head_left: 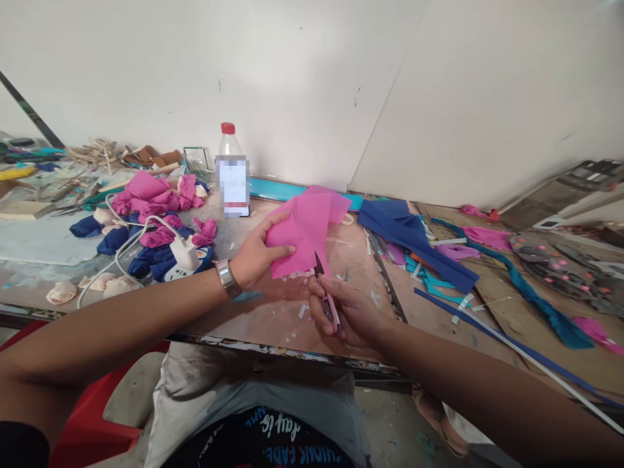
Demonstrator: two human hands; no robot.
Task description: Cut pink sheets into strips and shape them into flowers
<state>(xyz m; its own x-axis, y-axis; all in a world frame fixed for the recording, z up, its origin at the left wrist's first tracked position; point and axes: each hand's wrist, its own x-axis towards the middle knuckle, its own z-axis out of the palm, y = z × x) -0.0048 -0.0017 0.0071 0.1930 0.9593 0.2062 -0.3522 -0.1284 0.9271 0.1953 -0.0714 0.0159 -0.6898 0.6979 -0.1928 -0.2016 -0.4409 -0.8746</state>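
My left hand (pixel 260 250) grips a bright pink sheet (pixel 305 224) of paper or thin cloth, thumb on top and fingers along its far side. Part of the sheet stands folded up and away from the table. In my right hand (pixel 348 305) is a pair of small snips (pixel 329 305) with pinkish handles, fingers wrapped round them. Their dark blades point up at the sheet's lower right edge. Whether the blades touch the sheet I cannot tell. Small scraps (pixel 302 312) lie on the table below.
Left of me are crumpled pink and blue bundles (pixel 146 195) and a white charger (pixel 184 252) with its cable. A phone (pixel 234 185) leans on a red-capped bottle (pixel 227 128). Folded blue sheets (pixel 394 224) and a long white rod (pixel 531 361) lie to the right.
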